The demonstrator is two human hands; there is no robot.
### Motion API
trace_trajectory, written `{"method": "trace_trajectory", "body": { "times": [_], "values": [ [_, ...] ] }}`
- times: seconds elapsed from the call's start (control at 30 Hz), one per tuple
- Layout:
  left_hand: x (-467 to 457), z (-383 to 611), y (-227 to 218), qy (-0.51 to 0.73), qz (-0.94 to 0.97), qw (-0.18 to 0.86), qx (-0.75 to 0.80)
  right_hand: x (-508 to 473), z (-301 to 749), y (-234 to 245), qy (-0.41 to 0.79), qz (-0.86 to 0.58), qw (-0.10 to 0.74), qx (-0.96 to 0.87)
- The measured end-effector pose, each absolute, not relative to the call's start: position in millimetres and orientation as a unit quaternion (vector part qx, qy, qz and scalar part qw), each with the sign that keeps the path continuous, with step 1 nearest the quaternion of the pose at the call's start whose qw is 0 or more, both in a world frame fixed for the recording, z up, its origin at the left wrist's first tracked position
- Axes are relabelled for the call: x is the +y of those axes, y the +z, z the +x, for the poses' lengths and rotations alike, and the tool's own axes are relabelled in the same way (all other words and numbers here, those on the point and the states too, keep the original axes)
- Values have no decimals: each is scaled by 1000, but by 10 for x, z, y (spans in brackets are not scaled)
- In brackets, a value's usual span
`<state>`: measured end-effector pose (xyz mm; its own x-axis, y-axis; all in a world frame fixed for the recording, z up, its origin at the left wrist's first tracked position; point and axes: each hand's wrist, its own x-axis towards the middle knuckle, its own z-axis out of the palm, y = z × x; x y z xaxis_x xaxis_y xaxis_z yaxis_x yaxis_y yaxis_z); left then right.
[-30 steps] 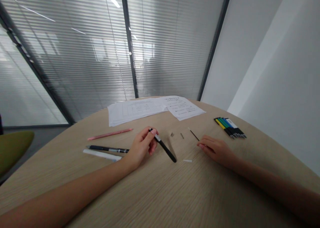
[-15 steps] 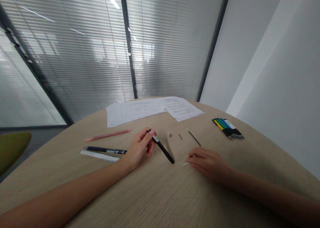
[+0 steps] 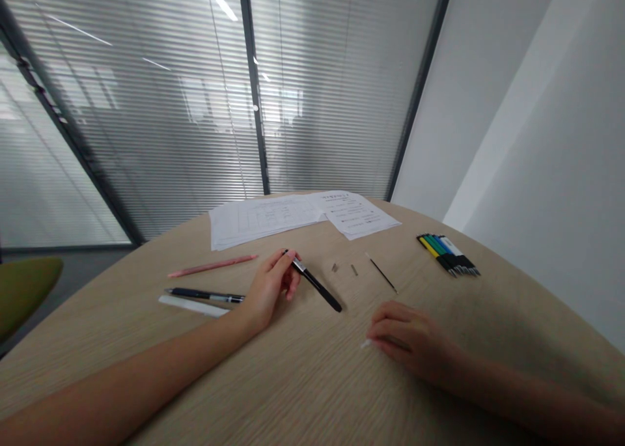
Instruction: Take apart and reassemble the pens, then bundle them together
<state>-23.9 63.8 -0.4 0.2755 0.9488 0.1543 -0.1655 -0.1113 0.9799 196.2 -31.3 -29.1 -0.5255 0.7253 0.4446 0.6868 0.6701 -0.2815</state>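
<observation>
Pale wood-grain tabletop [image 3: 293,394], one: far edge curved, side edges sloping away, near edge out of view. Left hand [image 3: 267,286], mine: fingers pinched on the upper part of a black pen [image 3: 319,288], mid-tabletop, slanting down toward the near edge. Right hand [image 3: 410,342], mine: fingers narrow, holding a small white piece [image 3: 365,344], one end showing; open wood between my hands and toward the near edge. Thin dark rod [image 3: 382,274], one, just beyond my right hand. Small metallic-looking bits [image 3: 354,270], between rod and black pen. Coloured pens [image 3: 446,254], one row, near right edge. Pink pen [image 3: 213,266], toward left edge; dark pen [image 3: 205,295] and white strip [image 3: 193,305] nearer me, side by side, reaching my left arm. Papers [image 3: 266,221], along far edge: printed lines, a grid, too small to read. Pale label on black pen: illegible.
</observation>
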Motion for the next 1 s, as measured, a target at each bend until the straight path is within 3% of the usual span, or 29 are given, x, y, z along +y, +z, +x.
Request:
{"method": "trace_trajectory", "body": {
  "times": [0.63, 1.0],
  "values": [
    [643, -233, -3, 482, 546, 588, 352, -393, 1901, -267, 5, -366, 250, -896],
    [559, -204, 16, 463, 552, 605, 339, -402, 1931, -239, 24, -379, 301, -875]
  ]
}}
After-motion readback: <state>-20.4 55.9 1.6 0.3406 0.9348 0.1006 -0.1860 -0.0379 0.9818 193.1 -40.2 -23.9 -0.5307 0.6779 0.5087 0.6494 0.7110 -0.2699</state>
